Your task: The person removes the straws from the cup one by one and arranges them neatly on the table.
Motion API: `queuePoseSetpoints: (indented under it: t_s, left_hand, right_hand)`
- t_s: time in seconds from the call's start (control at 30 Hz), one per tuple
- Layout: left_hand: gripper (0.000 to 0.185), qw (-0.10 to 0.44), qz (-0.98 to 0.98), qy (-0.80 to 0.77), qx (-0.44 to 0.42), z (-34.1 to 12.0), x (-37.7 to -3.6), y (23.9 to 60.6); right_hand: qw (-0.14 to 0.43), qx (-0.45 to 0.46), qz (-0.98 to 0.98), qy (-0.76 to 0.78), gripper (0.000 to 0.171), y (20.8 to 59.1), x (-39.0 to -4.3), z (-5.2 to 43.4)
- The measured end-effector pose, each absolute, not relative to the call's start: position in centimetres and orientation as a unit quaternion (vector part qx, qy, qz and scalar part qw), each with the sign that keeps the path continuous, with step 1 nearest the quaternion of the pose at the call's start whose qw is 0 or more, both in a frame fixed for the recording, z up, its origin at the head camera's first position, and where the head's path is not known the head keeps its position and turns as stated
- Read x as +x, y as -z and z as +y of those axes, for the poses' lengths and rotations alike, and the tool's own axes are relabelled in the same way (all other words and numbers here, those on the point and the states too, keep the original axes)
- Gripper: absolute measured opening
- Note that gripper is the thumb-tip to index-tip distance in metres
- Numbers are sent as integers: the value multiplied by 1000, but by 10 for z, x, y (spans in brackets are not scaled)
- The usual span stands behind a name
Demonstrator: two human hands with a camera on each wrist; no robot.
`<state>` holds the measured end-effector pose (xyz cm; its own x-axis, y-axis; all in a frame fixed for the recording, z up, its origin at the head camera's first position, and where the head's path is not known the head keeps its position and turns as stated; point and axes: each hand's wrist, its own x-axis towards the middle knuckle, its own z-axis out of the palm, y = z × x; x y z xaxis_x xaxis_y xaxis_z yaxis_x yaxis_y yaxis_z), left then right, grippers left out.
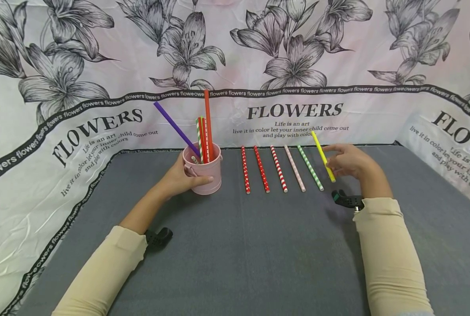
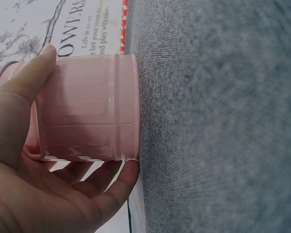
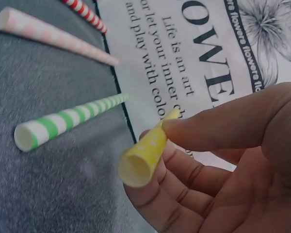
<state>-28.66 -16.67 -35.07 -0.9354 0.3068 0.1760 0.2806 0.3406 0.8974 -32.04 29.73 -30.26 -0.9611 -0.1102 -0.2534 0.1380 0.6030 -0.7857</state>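
From my head view, my right hand [image 1: 347, 163] covers the middle of the yellow straw [image 1: 323, 156], so I cannot see there how my fingers lie on it; the right wrist view shows it better, with my thumb pressed along the top of the straw and my fingers curled beneath, pinching it near its open end. In that close view the straw's far end is lost behind my thumb. The lower ends of the straws in the pink cup [image 1: 204, 172] are hidden inside it, and from my left wrist only the cup's side wall shows, its mouth cut off at the frame's edge.

My left hand [image 1: 181, 177] is wrapped round the cup, thumb on the near side and fingers round the back, and the cup stands upright on the grey tabletop [image 1: 235, 245]. A purple straw [image 1: 175, 128] leans out to the left, and an orange straw [image 1: 207, 123] stands tall among striped ones.

The yellow straw is in my right hand, tilted with its far end raised, just right of the green striped straw [image 1: 310, 168]. That one lies in a row with a pale pink straw [image 1: 295, 168] and three red-and-white straws [image 1: 261, 169] between my two hands
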Motion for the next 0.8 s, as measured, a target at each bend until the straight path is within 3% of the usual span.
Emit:
queuePoseSetpoints:
  t_s: [0.8]
  left_hand:
    - [101,21,830,-532,168,-167,-287,350]
  right_hand:
    - [158,45,919,359,60,317,-326,308]
